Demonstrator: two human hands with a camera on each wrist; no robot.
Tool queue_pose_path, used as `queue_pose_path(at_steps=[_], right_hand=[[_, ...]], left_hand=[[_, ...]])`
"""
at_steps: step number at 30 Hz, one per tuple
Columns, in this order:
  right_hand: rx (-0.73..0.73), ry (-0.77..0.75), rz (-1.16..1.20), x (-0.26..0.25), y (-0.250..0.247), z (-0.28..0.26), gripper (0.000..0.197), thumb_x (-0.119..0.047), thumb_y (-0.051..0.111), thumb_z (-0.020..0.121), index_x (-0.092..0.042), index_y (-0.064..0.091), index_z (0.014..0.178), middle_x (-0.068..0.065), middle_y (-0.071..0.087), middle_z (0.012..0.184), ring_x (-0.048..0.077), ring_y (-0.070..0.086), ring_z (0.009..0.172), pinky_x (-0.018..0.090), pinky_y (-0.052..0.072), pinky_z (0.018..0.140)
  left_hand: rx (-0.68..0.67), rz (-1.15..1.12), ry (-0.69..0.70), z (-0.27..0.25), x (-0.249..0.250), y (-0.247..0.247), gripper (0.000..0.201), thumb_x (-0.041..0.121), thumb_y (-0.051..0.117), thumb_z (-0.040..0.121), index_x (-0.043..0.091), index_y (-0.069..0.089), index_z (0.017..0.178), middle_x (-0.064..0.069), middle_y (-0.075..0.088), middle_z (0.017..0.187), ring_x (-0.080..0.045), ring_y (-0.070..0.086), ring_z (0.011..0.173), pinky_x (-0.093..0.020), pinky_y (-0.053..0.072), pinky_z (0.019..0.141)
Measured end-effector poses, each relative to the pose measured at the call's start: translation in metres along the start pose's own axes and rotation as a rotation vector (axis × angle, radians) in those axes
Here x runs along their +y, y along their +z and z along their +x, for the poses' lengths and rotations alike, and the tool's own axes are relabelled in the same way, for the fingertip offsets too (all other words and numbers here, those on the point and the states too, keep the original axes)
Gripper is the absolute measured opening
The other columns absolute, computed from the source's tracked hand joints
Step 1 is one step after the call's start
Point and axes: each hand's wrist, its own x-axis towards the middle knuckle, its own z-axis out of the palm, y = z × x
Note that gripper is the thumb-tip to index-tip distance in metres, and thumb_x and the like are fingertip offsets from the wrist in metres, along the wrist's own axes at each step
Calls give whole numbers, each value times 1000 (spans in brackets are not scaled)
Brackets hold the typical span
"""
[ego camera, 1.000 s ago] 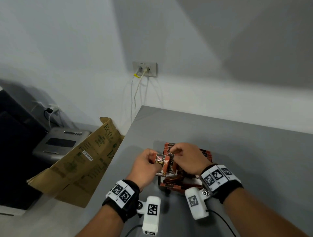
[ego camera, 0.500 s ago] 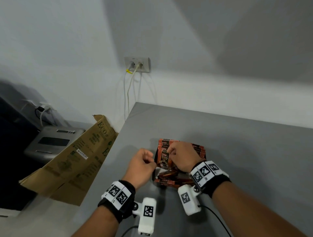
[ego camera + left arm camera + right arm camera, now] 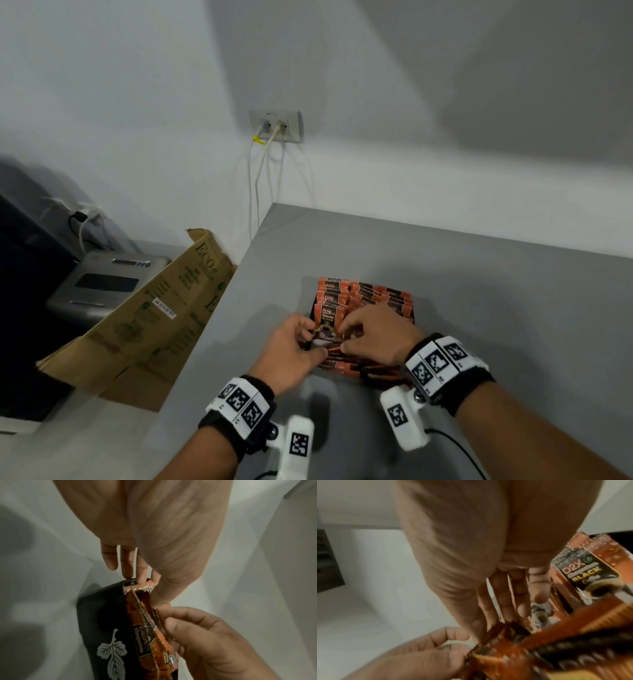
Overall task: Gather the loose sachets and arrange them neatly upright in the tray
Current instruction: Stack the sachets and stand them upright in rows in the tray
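A black tray with a white leaf print stands on the grey table, filled with rows of upright orange sachets. At its near end the front sachet, marked D2X, stands upright between my hands. My left hand pinches its left edge with thumb and fingers. My right hand has curled fingers pinching its right edge. In the left wrist view my left fingers touch the sachet tops at the tray's corner. Several loose sachets lie flat just in front of the tray, partly under my right hand.
The table's left edge runs close to the tray. A flattened cardboard box leans against that edge, with a grey printer behind it. A wall socket with cables hangs above the table's far corner.
My left hand carried a sachet to the tray's near end and let go of it. My right hand stood it up. Now both hands hold that front sachet.
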Motion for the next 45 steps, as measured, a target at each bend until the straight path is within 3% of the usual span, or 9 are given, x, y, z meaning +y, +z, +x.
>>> queue_pose_path(at_steps=[4, 8, 15, 20, 24, 28, 34, 40, 45], right_hand=[[0, -15, 1, 3, 10, 7, 30, -36, 72, 88, -24, 73, 115, -10, 70, 110, 1, 61, 91, 14, 45, 78], [12, -18, 21, 5, 11, 8, 32, -44, 72, 86, -25, 74, 112, -11, 70, 105, 2, 62, 92, 20, 50, 82], [12, -16, 12, 7, 14, 11, 25, -36, 73, 87, -25, 74, 110, -12, 70, 106, 0, 61, 89, 14, 45, 77], [-19, 3, 81, 9, 15, 9, 32, -46, 74, 82, -25, 75, 106, -12, 70, 105, 2, 64, 95, 26, 53, 89], [-17, 7, 94, 10, 17, 9, 32, -46, 73, 83, -25, 75, 107, -12, 70, 107, 2, 64, 97, 26, 52, 91], [-1, 29, 140, 11, 16, 10, 32, -44, 74, 81, -26, 75, 107, -14, 69, 105, 1, 63, 94, 26, 52, 90], [-20, 31, 136, 11, 16, 10, 30, -44, 76, 81, -26, 76, 105, -16, 68, 99, -1, 63, 91, 21, 48, 85], [-6, 35, 123, 9, 17, 11, 29, -44, 74, 82, -25, 76, 104, -15, 70, 101, -1, 63, 92, 18, 46, 81], [-15, 36, 139, 7, 18, 9, 21, -42, 72, 84, -26, 77, 97, -16, 70, 100, 0, 63, 94, 22, 46, 84]], left_hand=[[6, -11, -1, 1, -2, 0, 33, 10, 76, 81, 27, 54, 100, 3, 58, 93, -10, 58, 88, -29, 53, 82], [19, -10, 1, 1, -5, 1, 34, 13, 77, 82, 29, 53, 100, 3, 57, 94, -8, 58, 88, -20, 46, 73], [-13, -10, -7, 0, -7, -1, 36, 13, 77, 82, 28, 53, 105, 1, 57, 101, -9, 58, 96, -20, 48, 76], [14, -18, -4, 1, -10, 1, 34, 17, 78, 83, 29, 54, 104, 4, 58, 100, -10, 58, 99, -18, 46, 77], [19, -40, -21, 5, -14, 3, 36, 14, 79, 81, 30, 54, 103, 4, 57, 98, -13, 59, 99, -28, 52, 86], [18, -48, -18, 5, -16, 4, 38, 10, 78, 79, 30, 54, 101, 2, 56, 98, -16, 58, 99, -28, 52, 83], [50, -59, -21, 7, -16, 6, 32, 15, 77, 82, 31, 57, 100, 2, 58, 99, -15, 61, 97, -40, 57, 88], [33, -28, -32, 7, -16, 6, 40, 8, 77, 77, 29, 56, 102, 1, 57, 100, -14, 59, 99, -35, 54, 89], [92, -41, 2, 8, -16, 9, 24, 16, 72, 86, 30, 57, 98, 2, 60, 95, -10, 60, 87, -28, 54, 81]])
